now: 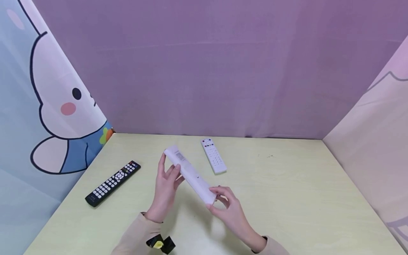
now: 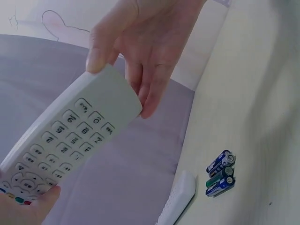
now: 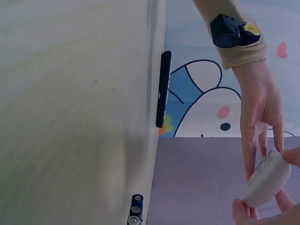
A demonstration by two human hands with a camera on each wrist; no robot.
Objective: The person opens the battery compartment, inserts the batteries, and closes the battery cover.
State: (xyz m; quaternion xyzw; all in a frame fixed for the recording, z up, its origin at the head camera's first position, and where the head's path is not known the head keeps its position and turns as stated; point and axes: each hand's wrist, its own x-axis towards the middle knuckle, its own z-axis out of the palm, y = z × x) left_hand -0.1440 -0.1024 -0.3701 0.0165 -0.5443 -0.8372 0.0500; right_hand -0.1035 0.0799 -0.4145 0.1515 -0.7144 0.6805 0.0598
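Both hands hold a white remote control (image 1: 191, 173) tilted above the table, its back face showing in the head view and its keypad in the left wrist view. Fingers of my left hand (image 1: 165, 189) grip its far-left end at the edges. My right hand (image 1: 231, 212) pinches the near-right end between thumb and fingers. Several blue and green batteries (image 2: 219, 186) lie side by side on the table below; from the head camera they are hidden. The held remote's battery compartment looks covered, with a label near the left end.
A second white remote (image 1: 214, 156) lies behind the hands, near the table's back edge. To the left, a black remote (image 1: 113, 184) lies at a slant. A purple cloth (image 1: 223, 71) rises behind the table (image 1: 302, 198), with printed cloths at both sides.
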